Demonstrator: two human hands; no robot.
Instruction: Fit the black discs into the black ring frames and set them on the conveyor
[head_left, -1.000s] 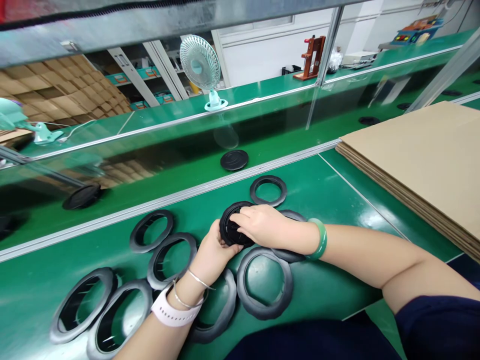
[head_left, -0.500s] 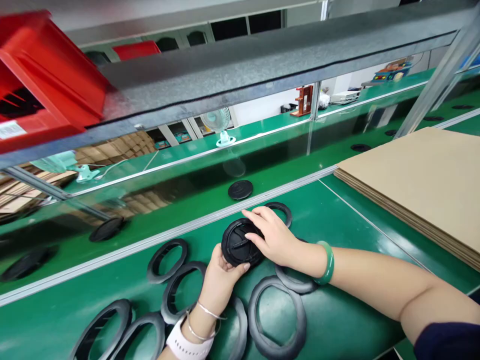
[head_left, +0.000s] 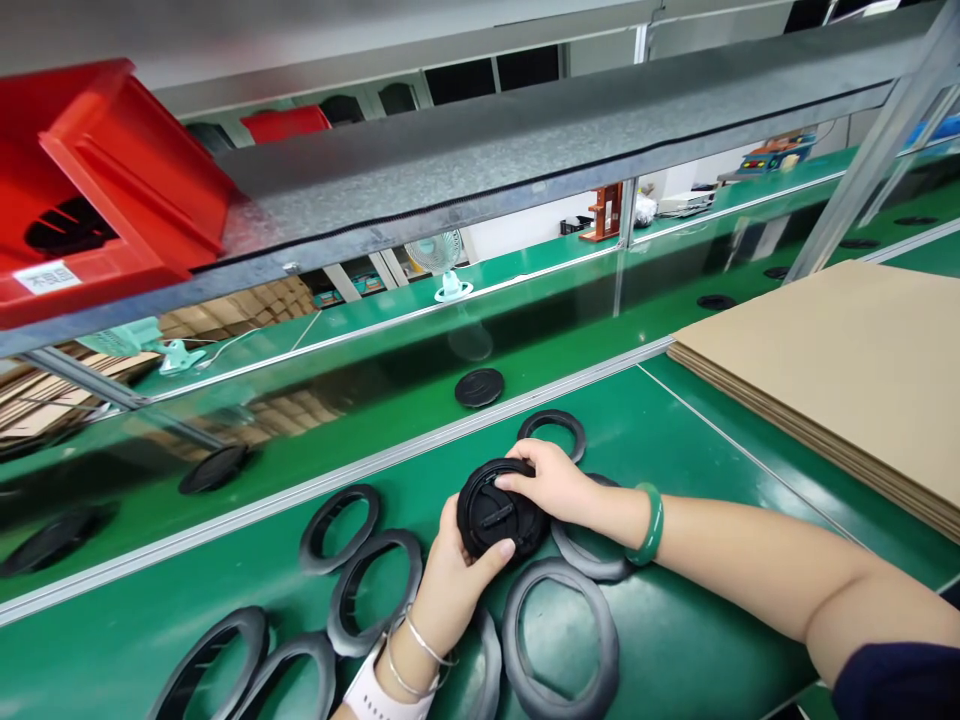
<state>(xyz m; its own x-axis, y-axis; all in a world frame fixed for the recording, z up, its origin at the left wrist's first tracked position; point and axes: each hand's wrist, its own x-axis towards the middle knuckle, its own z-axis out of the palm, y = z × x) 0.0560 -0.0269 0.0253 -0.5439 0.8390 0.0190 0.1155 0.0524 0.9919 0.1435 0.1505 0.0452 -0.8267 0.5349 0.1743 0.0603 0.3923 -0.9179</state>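
Note:
A round black plastic cap (head_left: 501,515) with a raised bar across its middle is held between my two hands above the green worktop. My left hand (head_left: 459,565) grips its lower left edge, thumb over the front. My right hand (head_left: 551,485) is closed on its upper right rim, with the thumb on the face. Several dark grey rings lie around my hands: one ring (head_left: 517,640) below the cap, another ring (head_left: 375,590) to the left, and a smaller ring (head_left: 577,430) behind my right hand. The fingers behind the cap are hidden.
Beyond a metal rail (head_left: 330,470) runs a green belt carrying several black discs, one disc (head_left: 480,387) straight ahead. Stacked cardboard sheets (head_left: 832,350) lie at the right. A metal shelf (head_left: 450,150) crosses above, with a red bin (head_left: 150,190) at its left end.
My right hand has closed from hovering over the cap's face onto its upper right rim. The cap and both hands sit slightly lower and further right in view.

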